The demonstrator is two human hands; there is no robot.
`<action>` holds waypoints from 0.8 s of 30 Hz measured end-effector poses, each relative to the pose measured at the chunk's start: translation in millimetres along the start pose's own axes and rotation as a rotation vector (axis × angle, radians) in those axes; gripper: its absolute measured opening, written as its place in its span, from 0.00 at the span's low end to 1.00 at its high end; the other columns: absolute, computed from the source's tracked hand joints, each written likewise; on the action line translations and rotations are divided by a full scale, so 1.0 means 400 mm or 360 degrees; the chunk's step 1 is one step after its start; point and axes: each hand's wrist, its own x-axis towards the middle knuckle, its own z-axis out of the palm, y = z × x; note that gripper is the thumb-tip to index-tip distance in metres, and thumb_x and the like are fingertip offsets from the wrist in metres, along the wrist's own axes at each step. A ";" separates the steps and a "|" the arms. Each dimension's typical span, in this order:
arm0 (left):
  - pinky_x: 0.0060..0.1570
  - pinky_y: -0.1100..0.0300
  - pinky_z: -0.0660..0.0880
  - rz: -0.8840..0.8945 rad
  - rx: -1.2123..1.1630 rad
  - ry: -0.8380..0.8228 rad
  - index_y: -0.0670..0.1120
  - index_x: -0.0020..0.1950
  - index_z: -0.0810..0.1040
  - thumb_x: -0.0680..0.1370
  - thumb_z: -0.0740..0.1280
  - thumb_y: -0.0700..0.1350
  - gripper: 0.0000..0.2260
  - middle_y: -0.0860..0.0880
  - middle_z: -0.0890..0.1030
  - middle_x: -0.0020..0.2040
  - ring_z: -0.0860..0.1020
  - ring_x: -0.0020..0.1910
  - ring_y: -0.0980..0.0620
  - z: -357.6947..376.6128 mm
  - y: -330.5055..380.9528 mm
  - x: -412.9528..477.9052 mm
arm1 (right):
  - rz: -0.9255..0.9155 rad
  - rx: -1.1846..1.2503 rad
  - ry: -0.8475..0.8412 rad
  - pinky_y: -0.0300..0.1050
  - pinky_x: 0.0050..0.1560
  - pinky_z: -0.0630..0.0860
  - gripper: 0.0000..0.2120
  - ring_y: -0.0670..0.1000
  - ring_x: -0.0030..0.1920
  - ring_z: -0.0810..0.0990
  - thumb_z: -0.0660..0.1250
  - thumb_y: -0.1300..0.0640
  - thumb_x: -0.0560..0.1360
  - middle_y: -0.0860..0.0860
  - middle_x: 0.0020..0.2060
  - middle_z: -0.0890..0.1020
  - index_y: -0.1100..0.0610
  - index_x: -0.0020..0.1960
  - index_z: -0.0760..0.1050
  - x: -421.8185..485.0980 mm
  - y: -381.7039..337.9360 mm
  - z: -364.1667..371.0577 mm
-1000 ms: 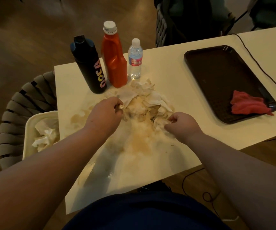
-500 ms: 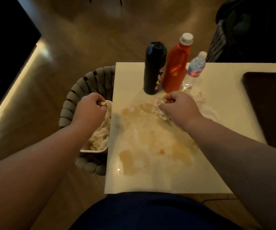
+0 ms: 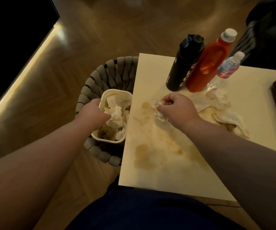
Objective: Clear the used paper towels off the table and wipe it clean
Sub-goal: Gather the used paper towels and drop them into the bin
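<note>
At 9 o'clock from the table (image 3: 175, 176), the left hand (image 3: 94, 112) reaches into the bin (image 3: 115, 92).

Compared with one second ago, this hand has left the pile and now lies against the crumpled paper towels (image 3: 117, 117) that fill the cream bin; I cannot tell if its fingers hold them or have let go. The right hand (image 3: 177, 110) grips a wet wad (image 3: 158, 110) at the table's centre. More used towels (image 3: 216, 112) lie at 3 o'clock from it, and brown stains (image 3: 143, 151) are uncovered. I judge the clearing about half done and the wiping not begun.
</note>
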 end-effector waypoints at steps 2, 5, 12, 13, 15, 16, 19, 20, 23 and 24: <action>0.42 0.56 0.79 0.0018 -0.0047 0.0031 0.52 0.79 0.65 0.77 0.74 0.48 0.32 0.47 0.77 0.67 0.78 0.54 0.49 -0.008 -0.016 -0.013 | -0.0013 -0.0015 -0.0008 0.41 0.42 0.79 0.08 0.47 0.45 0.80 0.73 0.55 0.76 0.47 0.45 0.82 0.51 0.55 0.81 -0.003 -0.014 0.031; 0.39 0.59 0.78 0.0100 -0.0188 0.0151 0.53 0.75 0.70 0.80 0.71 0.47 0.24 0.50 0.79 0.64 0.77 0.51 0.54 -0.026 -0.044 -0.031 | -0.0080 0.0004 -0.0033 0.40 0.44 0.80 0.08 0.44 0.44 0.79 0.74 0.54 0.76 0.44 0.43 0.80 0.49 0.54 0.80 -0.007 -0.040 0.100; 0.43 0.57 0.82 0.0237 -0.0350 0.0230 0.53 0.72 0.73 0.81 0.69 0.47 0.19 0.58 0.78 0.52 0.79 0.48 0.57 -0.045 -0.078 -0.076 | -0.0170 0.0053 -0.0328 0.42 0.43 0.75 0.13 0.48 0.45 0.80 0.74 0.54 0.75 0.47 0.45 0.81 0.51 0.59 0.79 -0.005 -0.080 0.287; 0.42 0.60 0.81 0.0250 -0.0348 0.0215 0.53 0.72 0.73 0.81 0.69 0.47 0.20 0.59 0.78 0.52 0.79 0.47 0.57 -0.044 -0.084 -0.081 | -0.0135 0.0037 -0.0366 0.42 0.46 0.76 0.18 0.50 0.49 0.81 0.74 0.53 0.75 0.48 0.50 0.82 0.50 0.64 0.78 -0.003 -0.077 0.305; 0.41 0.62 0.80 0.0264 -0.0333 0.0191 0.54 0.73 0.72 0.81 0.69 0.46 0.21 0.61 0.77 0.51 0.79 0.47 0.59 -0.043 -0.093 -0.090 | -0.0096 -0.0021 -0.0362 0.41 0.49 0.75 0.23 0.52 0.56 0.80 0.74 0.53 0.76 0.49 0.58 0.81 0.51 0.70 0.75 0.000 -0.064 0.321; 0.41 0.62 0.80 0.0262 -0.0328 0.0181 0.54 0.74 0.72 0.81 0.69 0.46 0.21 0.61 0.77 0.51 0.79 0.47 0.59 -0.044 -0.097 -0.094 | -0.0090 -0.0040 -0.0332 0.41 0.49 0.73 0.23 0.52 0.58 0.80 0.73 0.53 0.77 0.49 0.60 0.80 0.51 0.71 0.74 0.001 -0.053 0.318; 0.43 0.60 0.80 0.0242 -0.0313 0.0154 0.54 0.74 0.71 0.81 0.69 0.46 0.21 0.61 0.76 0.51 0.79 0.48 0.59 -0.040 -0.105 -0.096 | -0.0053 -0.0051 -0.0254 0.39 0.47 0.70 0.21 0.50 0.57 0.79 0.71 0.54 0.78 0.49 0.60 0.79 0.50 0.70 0.75 -0.005 -0.010 0.278; 0.43 0.60 0.81 0.0237 -0.0294 0.0148 0.54 0.74 0.72 0.81 0.69 0.47 0.21 0.60 0.77 0.52 0.79 0.49 0.59 -0.039 -0.105 -0.095 | -0.0031 -0.0043 -0.0218 0.39 0.47 0.71 0.21 0.49 0.56 0.78 0.71 0.53 0.77 0.48 0.59 0.80 0.50 0.69 0.75 -0.010 0.007 0.258; 0.44 0.56 0.83 0.0267 -0.0212 0.0120 0.55 0.72 0.73 0.81 0.69 0.50 0.19 0.55 0.79 0.59 0.79 0.50 0.57 -0.013 -0.071 -0.087 | 0.0050 -0.0051 -0.0064 0.39 0.45 0.73 0.19 0.47 0.51 0.79 0.71 0.51 0.76 0.47 0.54 0.81 0.50 0.66 0.78 -0.024 0.078 0.171; 0.44 0.55 0.83 0.0290 -0.0184 0.0110 0.55 0.71 0.74 0.81 0.69 0.51 0.18 0.55 0.80 0.59 0.80 0.49 0.57 0.002 -0.049 -0.085 | 0.0075 -0.0055 -0.0009 0.40 0.44 0.74 0.18 0.47 0.50 0.79 0.71 0.51 0.75 0.47 0.52 0.81 0.50 0.65 0.78 -0.030 0.108 0.135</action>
